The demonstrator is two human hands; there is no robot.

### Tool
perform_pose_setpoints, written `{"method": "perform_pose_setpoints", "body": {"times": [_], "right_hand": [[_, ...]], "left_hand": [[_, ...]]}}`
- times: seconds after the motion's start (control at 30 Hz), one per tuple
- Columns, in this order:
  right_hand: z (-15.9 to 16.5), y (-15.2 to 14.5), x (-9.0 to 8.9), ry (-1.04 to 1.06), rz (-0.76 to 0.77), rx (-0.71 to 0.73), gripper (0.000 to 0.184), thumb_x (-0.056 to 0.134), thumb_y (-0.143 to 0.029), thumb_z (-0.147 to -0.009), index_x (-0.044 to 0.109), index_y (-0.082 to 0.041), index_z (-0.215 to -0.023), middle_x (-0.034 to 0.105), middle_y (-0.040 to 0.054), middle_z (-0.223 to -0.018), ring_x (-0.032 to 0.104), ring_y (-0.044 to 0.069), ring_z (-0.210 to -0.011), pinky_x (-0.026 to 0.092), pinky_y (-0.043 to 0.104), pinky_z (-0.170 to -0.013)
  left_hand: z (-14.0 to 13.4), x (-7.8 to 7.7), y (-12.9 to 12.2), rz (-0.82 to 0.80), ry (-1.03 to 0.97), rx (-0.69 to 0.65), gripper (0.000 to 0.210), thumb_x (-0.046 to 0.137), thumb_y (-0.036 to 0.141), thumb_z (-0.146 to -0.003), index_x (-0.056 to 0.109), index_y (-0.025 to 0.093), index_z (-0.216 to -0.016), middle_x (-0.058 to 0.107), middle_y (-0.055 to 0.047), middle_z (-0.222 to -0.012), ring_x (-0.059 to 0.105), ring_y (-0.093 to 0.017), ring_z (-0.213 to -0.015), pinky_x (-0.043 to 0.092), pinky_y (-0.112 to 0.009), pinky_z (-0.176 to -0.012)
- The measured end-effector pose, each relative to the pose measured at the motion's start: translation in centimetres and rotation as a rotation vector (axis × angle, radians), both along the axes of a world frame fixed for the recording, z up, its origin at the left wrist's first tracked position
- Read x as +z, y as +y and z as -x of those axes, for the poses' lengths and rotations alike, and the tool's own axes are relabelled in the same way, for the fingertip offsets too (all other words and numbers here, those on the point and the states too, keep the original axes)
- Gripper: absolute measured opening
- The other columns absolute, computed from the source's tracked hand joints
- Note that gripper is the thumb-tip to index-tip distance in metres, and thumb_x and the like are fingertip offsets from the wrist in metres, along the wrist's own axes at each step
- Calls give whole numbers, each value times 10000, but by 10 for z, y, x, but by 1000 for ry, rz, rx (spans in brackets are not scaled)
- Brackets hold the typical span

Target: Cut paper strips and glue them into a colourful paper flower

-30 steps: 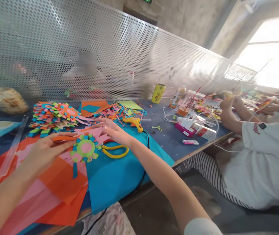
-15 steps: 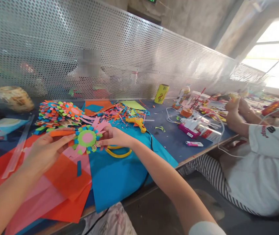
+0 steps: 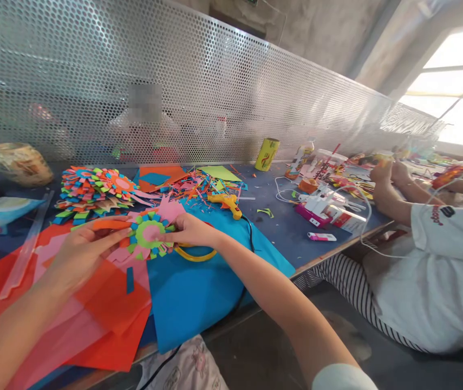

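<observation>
Between my hands is a layered paper flower (image 3: 142,246) with a pink centre, a green ring, and blue and green petals. My left hand (image 3: 79,249) pinches its left edge, together with a curved orange paper strip (image 3: 111,223). My right hand (image 3: 190,230) grips the right edge, its thumb lying over the front toward the pink centre. A pink cut-paper piece (image 3: 170,208) sticks up behind the flower. Below my right hand shows the yellow handle (image 3: 196,255) of what looks like scissors. A yellow glue gun (image 3: 225,203) lies just beyond that hand.
Blue paper (image 3: 199,303) and red sheets (image 3: 128,346) cover the near table. A pile of finished paper flowers (image 3: 93,192) sits back left, with paper scraps (image 3: 199,184) beside it. Farther right stand a yellow can (image 3: 267,154) and a power strip (image 3: 312,214) with cables. Another person (image 3: 450,260) sits at right.
My right thumb has shifted inward over the flower's front, nearer its centre. The flower has moved slightly right, and the orange strip now looks more curved.
</observation>
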State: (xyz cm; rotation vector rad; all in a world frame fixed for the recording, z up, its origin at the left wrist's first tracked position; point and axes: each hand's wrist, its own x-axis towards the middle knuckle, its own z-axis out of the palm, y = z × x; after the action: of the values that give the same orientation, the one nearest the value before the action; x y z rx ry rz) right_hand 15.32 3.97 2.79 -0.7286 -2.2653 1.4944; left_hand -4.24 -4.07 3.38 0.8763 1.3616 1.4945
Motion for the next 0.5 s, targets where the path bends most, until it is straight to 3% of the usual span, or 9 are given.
{"method": "perform_pose_setpoints", "body": {"times": [0.27, 0.5], "right_hand": [[0, 1, -4, 77, 52, -3, 439, 685, -560, -656, 591, -148, -776, 520, -49, -571, 477, 61, -503, 381, 183, -484], [1, 6, -9, 172, 103, 32, 426, 692, -523, -666, 568, -153, -839, 585, -21, -692, 550, 85, -613, 412, 195, -547]], "left_hand": [[-1, 4, -1, 16, -45, 40, 288, 807, 158, -336, 691, 188, -599, 701, 20, -680, 605, -125, -656, 513, -213, -602], [0, 5, 0, 11, -97, 64, 332, 821, 130, -341, 686, 183, -640, 706, 42, -686, 614, -112, -689, 513, -186, -624]]}}
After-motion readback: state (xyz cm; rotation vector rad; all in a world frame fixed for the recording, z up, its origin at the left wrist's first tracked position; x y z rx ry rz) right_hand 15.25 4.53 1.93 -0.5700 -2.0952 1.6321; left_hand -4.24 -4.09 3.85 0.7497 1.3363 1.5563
